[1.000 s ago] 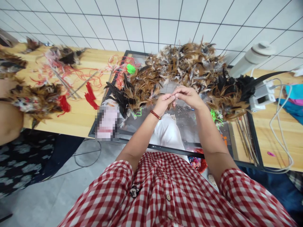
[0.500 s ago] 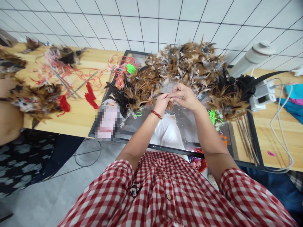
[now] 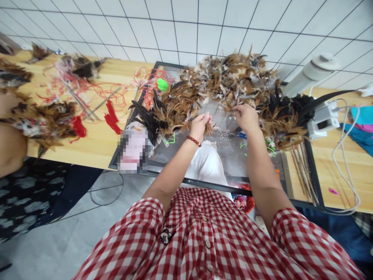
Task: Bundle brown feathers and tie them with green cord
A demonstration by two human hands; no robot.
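My left hand (image 3: 200,125), with a red bead bracelet on the wrist, is closed round a small bunch of brown feathers (image 3: 208,128) above the glass-topped tray (image 3: 224,155). My right hand (image 3: 246,116) reaches into the near edge of the big pile of brown, black and white feathers (image 3: 230,79), fingers curled and pinching at a feather there. A finished bundle of brown and black feathers (image 3: 166,112) lies just left of my left hand.
Another feather bundle (image 3: 287,124) and thin sticks (image 3: 303,171) lie to the right, beside a white device with cables (image 3: 322,116). Red string (image 3: 112,116) and more feathers lie on the wooden table (image 3: 96,144) at left, where another person's arm (image 3: 11,144) rests.
My right hand has left my left hand and moved right and away, into the feather pile. The left hand stays put, still holding its bunch.
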